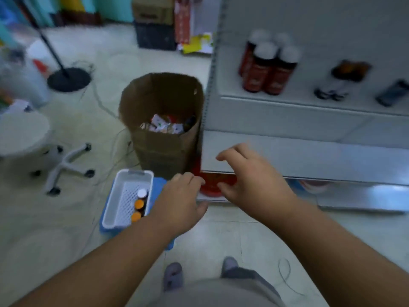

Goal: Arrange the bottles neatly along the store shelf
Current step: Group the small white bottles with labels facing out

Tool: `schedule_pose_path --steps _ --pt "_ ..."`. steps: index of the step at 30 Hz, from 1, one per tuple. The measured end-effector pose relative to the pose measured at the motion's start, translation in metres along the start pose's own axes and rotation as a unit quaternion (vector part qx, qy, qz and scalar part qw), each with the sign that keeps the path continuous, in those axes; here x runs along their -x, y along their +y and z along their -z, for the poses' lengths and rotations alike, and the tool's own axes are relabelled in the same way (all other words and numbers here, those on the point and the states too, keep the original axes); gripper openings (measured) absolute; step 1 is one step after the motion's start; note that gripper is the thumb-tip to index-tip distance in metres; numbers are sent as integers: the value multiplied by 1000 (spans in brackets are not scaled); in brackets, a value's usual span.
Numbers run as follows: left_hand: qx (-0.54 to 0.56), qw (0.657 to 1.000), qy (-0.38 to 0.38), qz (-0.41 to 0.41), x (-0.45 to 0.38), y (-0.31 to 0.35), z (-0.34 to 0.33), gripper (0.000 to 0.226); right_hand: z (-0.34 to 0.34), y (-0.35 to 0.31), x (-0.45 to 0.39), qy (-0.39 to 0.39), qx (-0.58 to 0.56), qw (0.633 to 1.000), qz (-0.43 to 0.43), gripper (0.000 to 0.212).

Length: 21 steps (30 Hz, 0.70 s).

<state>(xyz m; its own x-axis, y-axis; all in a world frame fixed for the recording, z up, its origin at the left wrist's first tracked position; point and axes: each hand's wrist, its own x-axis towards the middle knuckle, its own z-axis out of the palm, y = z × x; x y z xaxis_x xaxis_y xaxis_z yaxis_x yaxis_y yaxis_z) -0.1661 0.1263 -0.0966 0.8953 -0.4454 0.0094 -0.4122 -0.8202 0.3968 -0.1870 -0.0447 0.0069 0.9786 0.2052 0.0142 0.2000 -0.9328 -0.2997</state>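
**Both hands empty and reaching low; bottles split between basket and shelf**

Nearest the person, both hands hang over the floor at the foot of the shelf unit. The left hand (pixel 181 200) is loose-fingered and holds nothing, just beside the right rim of the white basket (pixel 115 204). The right hand (pixel 250 180) is spread, fingers apart, in front of the lower shelf edge (pixel 309 160), also empty. Judged from this, the reach is toward stock low down.

The basket sits on a blue tray (pixel 159 185) on the floor, presumably as a carrier. Along its right wall stand three small bottles (pixel 139 204), two orange-capped, one white-capped.

Under the lower shelf's left corner a red container (pixel 212 187) shows; its print is unreadable.

Beyond, a brown paper bag (pixel 161 120) stands against the shelf upright, holding packets.

Farthest, four red-labelled bottles (pixel 267 65) with pale caps are grouped near the upper shelf's left end, apparently already arranged. Label text is blurred. Dark items (pixel 349 72) lie toward the right, unidentifiable.
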Motion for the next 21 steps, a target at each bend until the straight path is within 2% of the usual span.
schedule_pose_path --steps 2,7,12,17,21 --pt "-16 997 -4 -71 -16 47 3 47 27 29 32 52 -4 997 -56 50" --pt "-14 985 -23 -172 -54 158 -10 44 78 111 109 123 -1 979 -165 51" --pt "23 973 -21 -228 -89 300 -58 48 131 215 209 162 11 951 -263 50" --pt "46 961 -29 -272 -115 410 -97 47 174 301 274 181 23 936 -301 52" --pt "50 961 -12 -272 -149 460 -109 49 198 357 276 192 17 938 -289 50"
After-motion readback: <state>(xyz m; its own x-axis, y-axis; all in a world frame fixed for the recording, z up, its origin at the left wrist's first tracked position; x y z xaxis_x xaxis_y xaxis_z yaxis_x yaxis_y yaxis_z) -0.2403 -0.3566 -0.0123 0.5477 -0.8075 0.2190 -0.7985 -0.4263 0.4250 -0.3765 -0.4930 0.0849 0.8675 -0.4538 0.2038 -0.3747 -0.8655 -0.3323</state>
